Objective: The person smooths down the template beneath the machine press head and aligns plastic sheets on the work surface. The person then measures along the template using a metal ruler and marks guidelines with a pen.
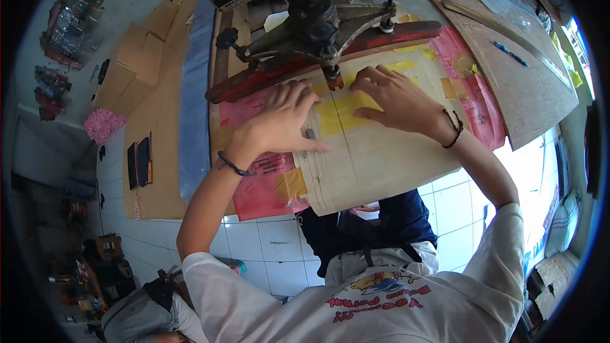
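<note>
A large cream sheet (381, 159) lies over a pink layer (476, 101) on the work surface in front of me. A thin dark line runs down the sheet's middle, across a yellow patch (330, 124). My left hand (276, 121) is on the sheet's left part, fingers spread and thumb stretched out, holding nothing. On the right side, my right hand (400, 103) rests with fingers apart near the yellow patch, also holding nothing. Just beyond both hands stands a dark metal clamp frame (324, 32) with black knobs and a long red bar (397, 36).
At left are a blue strip (197, 95), a brown board (166, 152) and a cardboard box (133, 63). A pen (510, 53) and a metal ruler (508, 38) lie on a board at right. Another person (149, 308) sits at lower left.
</note>
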The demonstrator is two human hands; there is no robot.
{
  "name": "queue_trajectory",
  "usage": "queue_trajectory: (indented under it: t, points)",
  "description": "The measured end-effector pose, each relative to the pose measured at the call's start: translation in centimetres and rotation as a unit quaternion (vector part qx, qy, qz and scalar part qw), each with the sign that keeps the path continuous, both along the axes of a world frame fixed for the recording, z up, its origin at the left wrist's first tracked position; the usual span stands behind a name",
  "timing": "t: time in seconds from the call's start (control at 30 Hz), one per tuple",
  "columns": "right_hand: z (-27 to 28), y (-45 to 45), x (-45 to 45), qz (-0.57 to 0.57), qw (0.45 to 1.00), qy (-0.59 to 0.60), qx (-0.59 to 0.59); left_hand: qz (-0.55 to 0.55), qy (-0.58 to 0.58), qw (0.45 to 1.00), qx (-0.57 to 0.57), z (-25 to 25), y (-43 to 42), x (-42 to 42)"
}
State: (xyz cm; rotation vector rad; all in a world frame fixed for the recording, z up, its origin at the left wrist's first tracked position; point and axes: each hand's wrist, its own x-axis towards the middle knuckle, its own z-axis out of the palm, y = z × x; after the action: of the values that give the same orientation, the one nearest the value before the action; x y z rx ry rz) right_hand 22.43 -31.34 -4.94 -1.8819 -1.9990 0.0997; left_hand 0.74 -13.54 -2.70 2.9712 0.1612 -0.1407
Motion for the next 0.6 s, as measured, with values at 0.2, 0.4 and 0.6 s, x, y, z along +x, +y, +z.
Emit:
queue_trajectory:
  t: [0.2, 0.4, 0.6]
  points:
    - [-0.8, 0.4, 0.1, 0.041, 0.997, 0.014, 0.057, 0.029, -0.016, 0.999, -0.029, -1.9, -0.3, 0.0]
    - [0.1, 0.3, -0.6, 0.043, 0.999, 0.001, 0.015, 0.027, -0.069, 0.997, -0.012, -2.6, -0.6, -0.7]
    - [0.4, 0.6, -0.9, 0.036, 0.999, -0.013, -0.003, 0.028, -0.096, 0.995, 0.0, -3.3, -0.7, -0.7]
